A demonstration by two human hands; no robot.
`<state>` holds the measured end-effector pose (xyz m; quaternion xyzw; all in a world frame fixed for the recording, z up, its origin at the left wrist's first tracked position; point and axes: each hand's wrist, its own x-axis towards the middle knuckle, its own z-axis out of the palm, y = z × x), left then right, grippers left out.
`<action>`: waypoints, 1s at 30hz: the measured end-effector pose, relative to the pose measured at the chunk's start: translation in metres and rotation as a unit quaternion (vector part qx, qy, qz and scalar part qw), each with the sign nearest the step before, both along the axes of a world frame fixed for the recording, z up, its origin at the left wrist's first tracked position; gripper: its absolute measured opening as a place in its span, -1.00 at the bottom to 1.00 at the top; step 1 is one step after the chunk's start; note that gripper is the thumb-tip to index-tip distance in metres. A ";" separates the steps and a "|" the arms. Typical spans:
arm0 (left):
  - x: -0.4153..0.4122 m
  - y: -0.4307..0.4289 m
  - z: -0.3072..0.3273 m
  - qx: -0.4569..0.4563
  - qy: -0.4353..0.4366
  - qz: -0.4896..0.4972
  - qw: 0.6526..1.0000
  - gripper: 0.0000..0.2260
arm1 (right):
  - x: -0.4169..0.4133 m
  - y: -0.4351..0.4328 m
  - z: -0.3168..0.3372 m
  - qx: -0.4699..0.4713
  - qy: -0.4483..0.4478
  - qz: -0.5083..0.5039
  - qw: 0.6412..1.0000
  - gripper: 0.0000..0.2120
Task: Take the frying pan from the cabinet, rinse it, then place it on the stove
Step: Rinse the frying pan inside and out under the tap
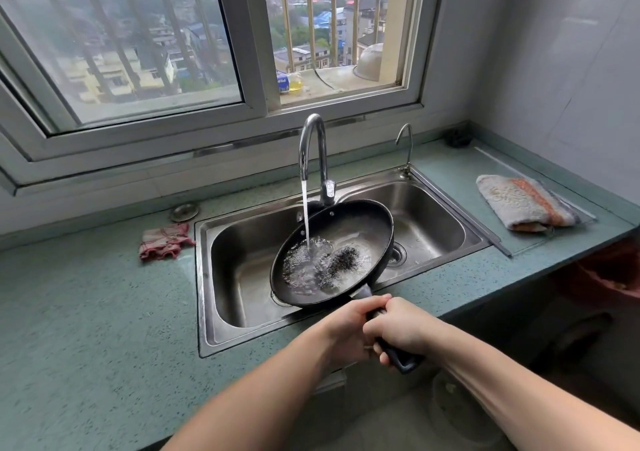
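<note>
One frying pan is held over the sink, above the divide between its two basins and tilted, with its right rim higher. Its long axis runs from the sink's middle out past the front edge, and the handle points back toward the person. The left hand and right hand both grip that handle, fingers curled around it. Two taps stand at the sink's back edge. The taller tap pours water into the pan, and the thinner tap stands to its right. There are two cloths: a rag left of the sink and a folded towel right of it.
</note>
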<state>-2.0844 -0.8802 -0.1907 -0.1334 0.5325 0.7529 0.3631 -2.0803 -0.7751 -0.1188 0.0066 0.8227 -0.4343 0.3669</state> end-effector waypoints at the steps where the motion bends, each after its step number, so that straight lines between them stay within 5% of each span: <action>1: -0.001 0.000 -0.001 0.007 0.001 -0.002 1.000 -0.70 | -0.002 0.001 -0.001 0.000 0.001 0.009 1.000 -0.78; 15: -0.034 0.010 -0.019 0.056 -0.021 0.069 0.996 -0.70 | -0.058 0.018 -0.021 0.035 0.009 0.131 0.991 -0.86; 26: -0.026 -0.020 -0.026 0.069 -0.049 0.028 0.996 -0.51 | -0.052 0.001 -0.020 0.012 -0.008 0.159 0.987 -0.88; 30: -0.014 -0.028 -0.024 0.078 -0.048 0.070 0.993 -0.58 | -0.042 -0.011 -0.018 0.023 -0.007 0.158 0.987 -0.87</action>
